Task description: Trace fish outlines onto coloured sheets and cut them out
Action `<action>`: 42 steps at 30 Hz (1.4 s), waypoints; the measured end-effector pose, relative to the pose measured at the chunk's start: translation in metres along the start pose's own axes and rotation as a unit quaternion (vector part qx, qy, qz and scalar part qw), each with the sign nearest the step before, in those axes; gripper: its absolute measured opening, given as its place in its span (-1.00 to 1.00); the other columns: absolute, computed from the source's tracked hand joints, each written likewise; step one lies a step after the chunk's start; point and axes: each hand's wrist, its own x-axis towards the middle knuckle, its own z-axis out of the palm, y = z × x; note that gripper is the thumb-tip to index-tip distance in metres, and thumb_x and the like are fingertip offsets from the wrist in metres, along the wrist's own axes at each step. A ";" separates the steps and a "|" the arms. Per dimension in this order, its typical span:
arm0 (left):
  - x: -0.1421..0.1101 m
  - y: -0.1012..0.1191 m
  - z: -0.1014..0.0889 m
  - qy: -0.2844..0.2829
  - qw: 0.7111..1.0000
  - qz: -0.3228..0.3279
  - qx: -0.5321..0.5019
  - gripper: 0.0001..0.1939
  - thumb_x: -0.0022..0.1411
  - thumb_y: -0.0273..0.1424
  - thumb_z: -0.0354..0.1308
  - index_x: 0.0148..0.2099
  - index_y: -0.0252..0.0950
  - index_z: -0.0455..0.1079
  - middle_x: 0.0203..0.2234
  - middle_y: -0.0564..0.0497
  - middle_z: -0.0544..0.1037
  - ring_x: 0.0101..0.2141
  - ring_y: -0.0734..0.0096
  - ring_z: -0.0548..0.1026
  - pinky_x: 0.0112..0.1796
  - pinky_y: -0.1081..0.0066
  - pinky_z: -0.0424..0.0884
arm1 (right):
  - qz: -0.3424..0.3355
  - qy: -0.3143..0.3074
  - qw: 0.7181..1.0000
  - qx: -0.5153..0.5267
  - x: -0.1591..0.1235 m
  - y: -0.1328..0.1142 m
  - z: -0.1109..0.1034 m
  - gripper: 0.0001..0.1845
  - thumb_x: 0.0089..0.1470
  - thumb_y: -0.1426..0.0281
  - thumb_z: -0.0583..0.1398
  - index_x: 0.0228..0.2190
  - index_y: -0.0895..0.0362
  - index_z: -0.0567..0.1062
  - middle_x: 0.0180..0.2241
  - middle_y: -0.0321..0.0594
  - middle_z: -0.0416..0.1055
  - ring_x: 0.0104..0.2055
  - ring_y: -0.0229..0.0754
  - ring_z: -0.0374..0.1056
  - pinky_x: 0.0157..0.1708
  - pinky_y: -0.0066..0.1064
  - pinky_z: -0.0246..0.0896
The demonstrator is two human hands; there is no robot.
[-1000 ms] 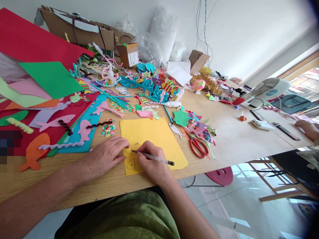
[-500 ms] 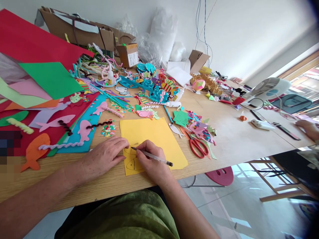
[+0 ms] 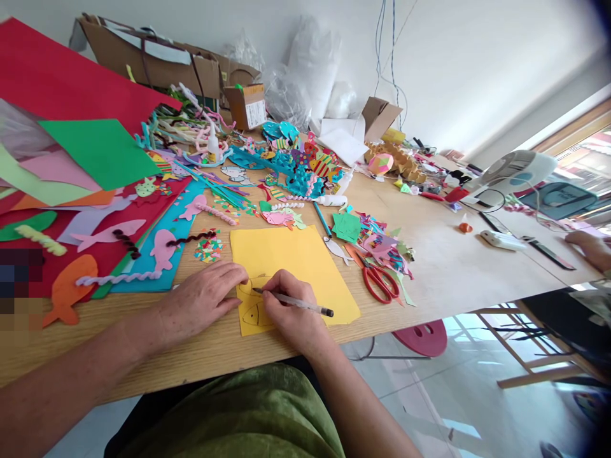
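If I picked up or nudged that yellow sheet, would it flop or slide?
The yellow sheet looks thin and lies flat, so it would probably be light and sag if lifted by one corner. No tape shows along its visible edges, so a push would likely slide it, though the left hand at its edge might steady it.

Daylight from the window (image 3: pixel 588 158) right of the right hand (image 3: pixel 291 310) glares off the floor (image 3: pixel 459 425), 2 frame corners beyond dark and blurred.
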 end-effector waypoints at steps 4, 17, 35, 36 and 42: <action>0.000 -0.001 0.001 0.005 1.000 -0.002 -0.005 -0.78 0.20 -0.48 -0.05 -0.10 -0.24 0.28 -0.16 -0.06 0.46 -0.07 0.20 0.37 -0.05 0.24 0.32 | 0.000 -0.006 1.000 0.013 -0.001 0.000 -0.001 -0.94 -0.18 0.48 0.06 -0.61 0.11 0.26 -0.68 -0.43 0.16 -0.63 -0.37 0.05 -0.63 -0.55 -0.04; 0.000 -0.001 0.001 0.003 1.000 -0.001 -0.002 -0.78 0.22 -0.43 -0.06 -0.10 -0.26 0.30 -0.14 -0.08 0.47 -0.06 0.19 0.38 -0.05 0.22 0.32 | 0.009 -0.013 1.000 0.019 -0.001 -0.001 -0.001 -0.94 -0.19 0.48 0.06 -0.62 0.12 0.27 -0.68 -0.42 0.19 -0.64 -0.37 0.05 -0.64 -0.55 -0.06; 0.000 0.001 -0.001 0.010 1.000 0.014 0.024 -0.82 0.18 -0.52 0.00 -0.14 -0.28 0.28 -0.19 -0.07 0.47 -0.11 0.21 0.39 -0.09 0.28 0.35 | -0.002 -0.018 1.000 0.011 0.000 0.001 0.003 -0.95 -0.10 0.45 0.09 -0.55 0.12 0.33 -0.68 -0.43 0.18 -0.64 -0.38 0.08 -0.63 -0.56 -0.02; 0.000 0.001 -0.001 0.008 1.000 0.012 0.024 -0.83 0.18 -0.52 0.00 -0.15 -0.28 0.28 -0.19 -0.07 0.47 -0.11 0.21 0.40 -0.10 0.28 0.35 | -0.002 -0.018 1.000 0.010 0.000 0.001 0.003 -0.95 -0.10 0.45 0.09 -0.55 0.12 0.33 -0.68 -0.43 0.18 -0.64 -0.38 0.08 -0.63 -0.56 -0.03; 0.001 0.000 -0.001 0.008 1.000 0.012 0.022 -0.81 0.18 -0.53 0.00 -0.14 -0.27 0.27 -0.18 -0.06 0.47 -0.10 0.22 0.39 -0.09 0.28 0.34 | -0.008 -0.013 1.000 -0.007 0.001 0.001 0.004 -0.94 -0.10 0.46 0.08 -0.55 0.13 0.34 -0.67 -0.42 0.21 -0.64 -0.38 0.09 -0.62 -0.56 -0.01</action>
